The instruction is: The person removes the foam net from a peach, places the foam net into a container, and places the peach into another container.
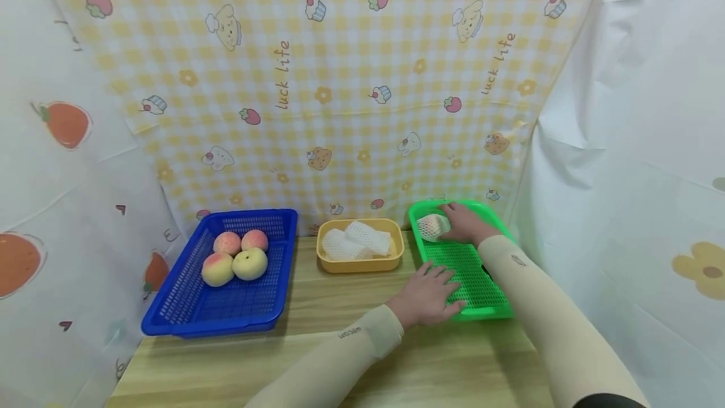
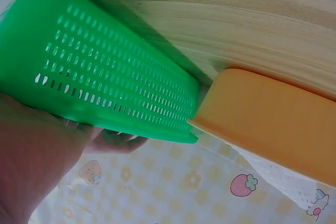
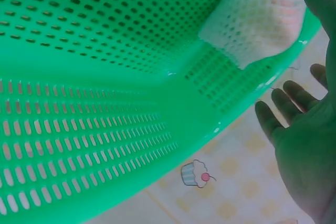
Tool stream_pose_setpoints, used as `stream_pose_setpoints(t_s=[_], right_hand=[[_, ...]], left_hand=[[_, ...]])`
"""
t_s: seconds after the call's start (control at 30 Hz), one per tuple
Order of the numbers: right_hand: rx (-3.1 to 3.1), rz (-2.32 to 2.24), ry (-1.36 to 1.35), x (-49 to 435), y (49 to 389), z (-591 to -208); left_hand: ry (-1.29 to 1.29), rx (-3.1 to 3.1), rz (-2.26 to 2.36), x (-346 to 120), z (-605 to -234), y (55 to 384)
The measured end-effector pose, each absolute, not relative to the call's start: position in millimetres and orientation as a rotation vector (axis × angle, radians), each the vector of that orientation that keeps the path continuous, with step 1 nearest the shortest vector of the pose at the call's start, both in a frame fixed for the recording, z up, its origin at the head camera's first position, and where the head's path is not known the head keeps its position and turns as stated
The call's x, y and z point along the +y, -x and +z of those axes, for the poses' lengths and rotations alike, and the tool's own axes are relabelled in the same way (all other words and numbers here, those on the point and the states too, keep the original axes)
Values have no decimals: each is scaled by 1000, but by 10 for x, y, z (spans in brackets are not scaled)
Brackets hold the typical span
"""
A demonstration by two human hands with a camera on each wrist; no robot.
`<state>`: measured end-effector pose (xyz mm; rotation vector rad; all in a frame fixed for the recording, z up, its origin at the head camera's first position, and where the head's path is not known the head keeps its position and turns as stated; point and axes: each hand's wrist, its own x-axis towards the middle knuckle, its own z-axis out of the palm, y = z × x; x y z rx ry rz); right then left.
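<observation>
A peach in a white foam net point(image 1: 432, 226) lies in the far left corner of the green basket point(image 1: 476, 279). My right hand point(image 1: 464, 224) is over the basket's far end, just right of that peach. In the right wrist view its fingers are spread apart, with the thumb at the foam net point(image 3: 252, 22). My left hand point(image 1: 427, 298) rests at the basket's near left rim, fingers spread and reaching over the edge. From the left wrist, part of the left hand point(image 2: 42, 145) appears beside the basket's perforated wall point(image 2: 105, 61).
Left on the wooden table stands a blue basket point(image 1: 238, 307) holding several bare peaches point(image 1: 250, 264). Between the baskets is a small yellow tray point(image 1: 359, 266) with white foam nets point(image 1: 365, 238). A patterned curtain point(image 1: 340, 112) hangs close behind all three containers.
</observation>
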<state>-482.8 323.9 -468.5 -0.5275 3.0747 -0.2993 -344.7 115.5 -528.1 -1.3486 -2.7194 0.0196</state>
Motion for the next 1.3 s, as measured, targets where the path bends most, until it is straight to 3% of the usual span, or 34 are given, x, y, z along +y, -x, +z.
stream_pose_setpoints(t_s=[0.7,1.3], right_hand=[[2955,-257,429,3074,5184,-4816],[3011,-241,555,3129,5299,-5078]], left_hand=[[1345,-2727,23,1157,-5266,3452],[1355,-2690,17,1154,-5257,3444]])
